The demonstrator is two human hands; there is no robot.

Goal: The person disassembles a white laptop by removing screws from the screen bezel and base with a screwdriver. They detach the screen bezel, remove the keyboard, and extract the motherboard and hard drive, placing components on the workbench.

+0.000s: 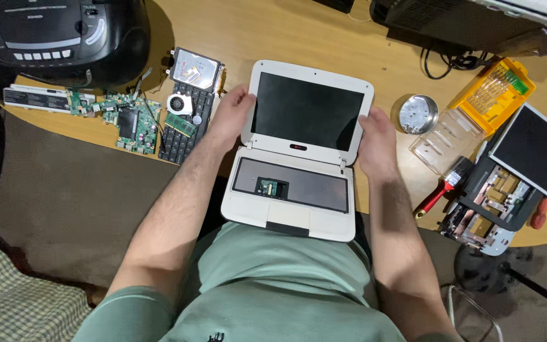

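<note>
With keyboard bay bare and base overhanging the wooden desk (324,38) toward the lap, small white plastic laptop (299,152) gripped at lid edges: left hand (232,117) and right hand (378,142) both clasped. Risks tipping lapward, straining hinges, snagging exposed green board (267,187).

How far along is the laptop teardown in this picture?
Done: keyboard, circuit board and hard drive lie out on the desk. In hand: left hand and right hand grip the white laptop lid. Left: a small board remains in its base.

Both hands, left hand (230,117) and right hand (377,142), on white laptop's (289,215) lid edges.
</note>
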